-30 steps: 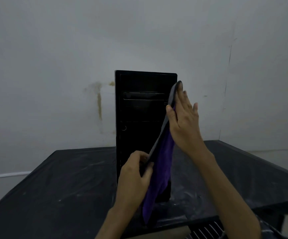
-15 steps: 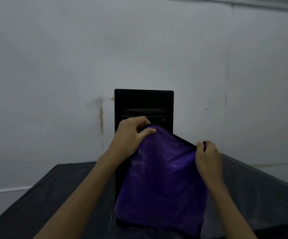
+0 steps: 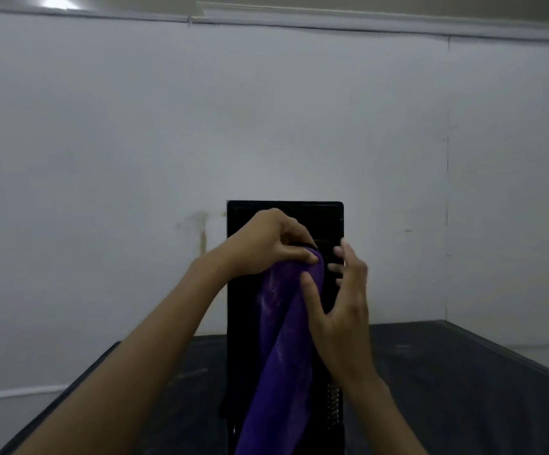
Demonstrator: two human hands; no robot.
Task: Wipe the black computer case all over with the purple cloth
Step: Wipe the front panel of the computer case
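The black computer case point(image 3: 243, 310) stands upright in the middle of a dark table, its front facing me. A purple cloth point(image 3: 279, 366) hangs bunched in front of the case from its upper middle down past the frame's bottom. My left hand point(image 3: 266, 241) grips the cloth's top end with curled fingers and thumb, against the case's upper front. My right hand point(image 3: 338, 300) is just right of the cloth with fingers spread; its thumb touches the cloth's edge.
The dark table point(image 3: 463, 389) has dusty smears and edges at left and right. A white wall point(image 3: 266, 126) with a brownish stain point(image 3: 203, 234) stands close behind the case. A room corner seam runs at the right.
The cloth, held spread wide by both hands, is now gathered into a narrow hanging bunch. My right hand let go of its corner and opened. The view tilted upward.
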